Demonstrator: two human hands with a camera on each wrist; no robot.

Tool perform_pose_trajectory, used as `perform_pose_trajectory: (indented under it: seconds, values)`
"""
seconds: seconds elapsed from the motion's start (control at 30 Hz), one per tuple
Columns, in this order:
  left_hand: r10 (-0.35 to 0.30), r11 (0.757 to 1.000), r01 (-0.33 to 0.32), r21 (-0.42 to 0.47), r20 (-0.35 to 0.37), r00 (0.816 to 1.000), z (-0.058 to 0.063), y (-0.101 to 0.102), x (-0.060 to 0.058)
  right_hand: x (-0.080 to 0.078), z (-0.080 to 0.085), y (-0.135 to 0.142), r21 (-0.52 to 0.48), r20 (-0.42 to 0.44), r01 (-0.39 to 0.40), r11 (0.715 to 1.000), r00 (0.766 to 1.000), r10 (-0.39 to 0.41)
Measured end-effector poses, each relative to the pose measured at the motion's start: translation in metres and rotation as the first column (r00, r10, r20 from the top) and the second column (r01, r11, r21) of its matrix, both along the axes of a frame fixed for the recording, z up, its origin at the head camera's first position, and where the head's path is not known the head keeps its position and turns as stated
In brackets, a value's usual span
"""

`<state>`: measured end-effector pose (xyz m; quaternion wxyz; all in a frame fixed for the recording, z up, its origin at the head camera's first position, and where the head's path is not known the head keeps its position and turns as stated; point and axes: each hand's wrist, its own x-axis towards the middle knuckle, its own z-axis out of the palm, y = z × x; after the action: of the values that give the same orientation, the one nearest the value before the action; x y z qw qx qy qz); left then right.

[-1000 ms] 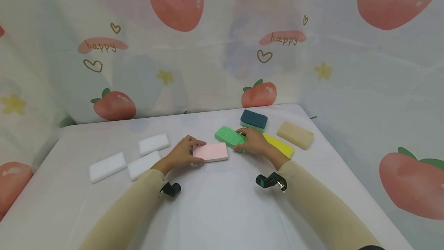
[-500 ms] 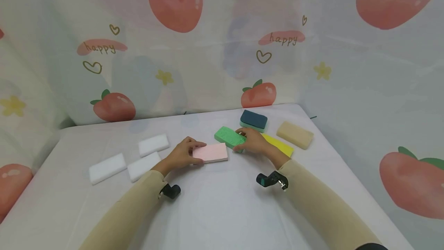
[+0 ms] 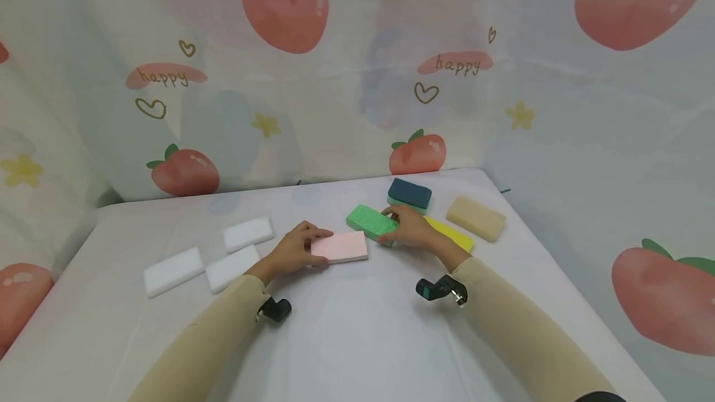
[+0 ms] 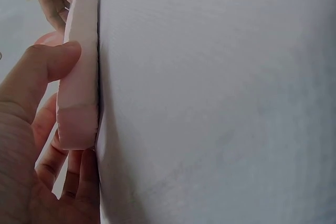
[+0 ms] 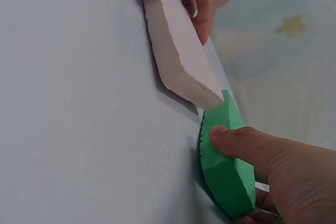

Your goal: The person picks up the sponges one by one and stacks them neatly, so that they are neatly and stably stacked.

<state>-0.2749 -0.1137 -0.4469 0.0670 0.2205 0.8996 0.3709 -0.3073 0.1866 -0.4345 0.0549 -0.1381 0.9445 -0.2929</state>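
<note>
A pale pink sponge (image 3: 342, 247) lies on the white table, and my left hand (image 3: 292, 248) grips its left end between thumb and fingers. In the left wrist view the thumb presses the near long side of the pink sponge (image 4: 79, 82). My right hand (image 3: 412, 228) pinches the right end of a green sponge (image 3: 368, 220), just behind and right of the pink one. The right wrist view has the thumb on the side of the green sponge (image 5: 226, 171), with the pink sponge (image 5: 176, 51) close to its far end.
To the left lie three white sponges (image 3: 174, 272). Past my right hand are a yellow sponge (image 3: 451, 234), partly hidden by that arm, a tan sponge (image 3: 476, 218) and a dark blue-topped sponge (image 3: 409, 193). A printed cloth (image 3: 346, 92) hangs behind the table (image 3: 357, 340).
</note>
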Motion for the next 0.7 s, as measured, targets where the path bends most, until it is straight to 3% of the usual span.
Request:
perform_pose_trajectory:
  seconds: [0.7]
  values:
    - [0.008,1.0,-0.008,0.013,0.025,1.0,-0.003,0.0,-0.001,0.007,0.017,0.002,-0.057,-0.015,-0.004,0.998,1.0,0.004]
